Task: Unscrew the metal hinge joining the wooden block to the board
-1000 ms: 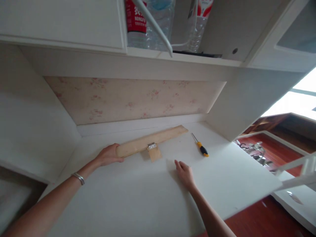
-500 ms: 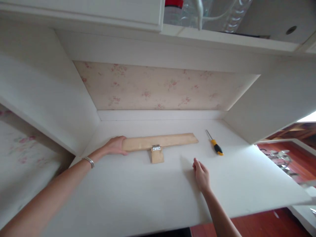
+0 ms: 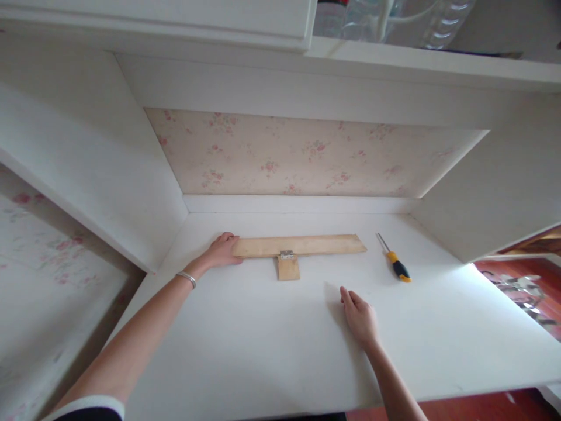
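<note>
On a white worktop [image 3: 245,351] set inside a white alcove, a person's two bare hands are spread well apart. The left hand [image 3: 222,250] reaches forward and grips the left end of a long, flat strip of pale wood [image 3: 302,245], the fingers curled around that end with the thumb on the near side. A thin metal bracelet [image 3: 186,279] circles the left wrist, and a dark sleeve with a white edge shows at the bottom left corner.

The strip lies flat across the worktop, running left to right, close to the back wall. At the middle of its near edge sits a small silver hinge [image 3: 286,255], and a short block of the same pale wood [image 3: 288,269] hangs from that hinge toward the viewer, so the two pieces form a T.

The right hand [image 3: 360,318] rests palm down on the bare worktop, fingers loosely together and pointing toward the back left. It holds nothing and lies apart from the wood, nearer the viewer and to the right of the short block.

To the right of the strip, apart from it, a screwdriver [image 3: 395,266] lies flat, with a yellow and black handle toward the viewer and its metal shaft pointing toward the back wall.

Behind everything, the back panel carries faded floral wallpaper [image 3: 307,155]. Above, on an upper shelf [image 3: 438,61], the bases of clear plastic bottles [image 3: 438,23] are visible.
</note>
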Demonstrator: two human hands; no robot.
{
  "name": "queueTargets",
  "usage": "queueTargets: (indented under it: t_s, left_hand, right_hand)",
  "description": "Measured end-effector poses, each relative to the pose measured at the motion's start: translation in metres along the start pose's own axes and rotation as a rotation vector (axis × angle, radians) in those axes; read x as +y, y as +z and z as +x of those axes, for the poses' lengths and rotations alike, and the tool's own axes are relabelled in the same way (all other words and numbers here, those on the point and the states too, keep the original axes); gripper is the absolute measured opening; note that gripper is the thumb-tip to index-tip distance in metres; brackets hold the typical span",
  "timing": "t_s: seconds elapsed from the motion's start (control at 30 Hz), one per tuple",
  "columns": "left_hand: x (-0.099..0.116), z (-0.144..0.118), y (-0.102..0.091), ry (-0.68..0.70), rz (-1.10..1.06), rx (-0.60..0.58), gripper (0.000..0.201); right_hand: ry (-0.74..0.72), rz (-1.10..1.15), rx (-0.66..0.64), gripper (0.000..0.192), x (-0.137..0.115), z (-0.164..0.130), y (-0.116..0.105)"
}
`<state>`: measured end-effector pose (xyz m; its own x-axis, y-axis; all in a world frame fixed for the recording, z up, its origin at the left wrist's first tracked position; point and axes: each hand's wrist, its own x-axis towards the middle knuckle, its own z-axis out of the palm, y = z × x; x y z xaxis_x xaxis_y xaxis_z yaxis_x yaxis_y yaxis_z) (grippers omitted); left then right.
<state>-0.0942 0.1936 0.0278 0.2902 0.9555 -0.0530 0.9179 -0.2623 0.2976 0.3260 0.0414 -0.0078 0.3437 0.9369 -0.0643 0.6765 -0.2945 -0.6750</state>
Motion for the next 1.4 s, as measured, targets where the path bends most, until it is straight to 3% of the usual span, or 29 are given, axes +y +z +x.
queueTargets:
  t_s: [0.1, 0.23, 0.4, 0.53, 0.63, 0.7, 0.83, 0.93, 1.03, 1.23, 1.4]
  left_hand:
    - [0.006, -0.018, 0.015, -0.020, -0.008, 0.183, 0.079]
    - [0.027, -0.067, 0.038, 0.012, -0.098, 0.382, 0.053]
    - [0.052, -0.142, 0.072, -0.024, -0.123, 0.454, 0.040]
    - [0.062, -0.174, 0.089, -0.033, 0.021, 0.456, 0.040]
    - [0.068, -0.176, 0.089, -0.038, 0.135, 0.441, 0.039]
    - [0.072, -0.172, 0.087, -0.050, 0.174, 0.436, 0.038]
    - [0.076, -0.168, 0.083, -0.047, 0.210, 0.425, 0.038]
    - [0.076, -0.169, 0.082, -0.042, 0.223, 0.425, 0.040]
    - [0.077, -0.169, 0.081, -0.042, 0.230, 0.437, 0.041]
    - [0.078, -0.168, 0.080, -0.045, 0.230, 0.448, 0.040]
    - [0.080, -0.168, 0.080, -0.058, 0.227, 0.440, 0.040]
  right_hand:
    - [0.003, -0.061, -0.031, 0.053, 0.001, 0.003, 0.001]
    - [0.011, -0.028, -0.076, 0.053, 0.001, 0.006, -0.001]
    - [-0.044, -0.043, -0.151, 0.051, 0.001, 0.018, -0.016]
    - [-0.003, -0.132, 0.028, 0.044, 0.012, 0.058, -0.047]
    - [-0.009, -0.277, 0.289, 0.043, 0.029, 0.100, -0.073]
    - [0.060, -0.424, 0.368, 0.051, 0.042, 0.125, -0.089]
    - [0.182, -0.572, 0.273, 0.060, 0.065, 0.156, -0.105]
    - [0.228, -0.570, 0.113, 0.064, 0.076, 0.170, -0.106]
    - [0.256, -0.592, 0.035, 0.065, 0.080, 0.179, -0.104]
    - [0.268, -0.592, -0.044, 0.055, 0.069, 0.173, -0.108]
    - [0.180, -0.499, 0.116, 0.057, 0.043, 0.114, -0.105]
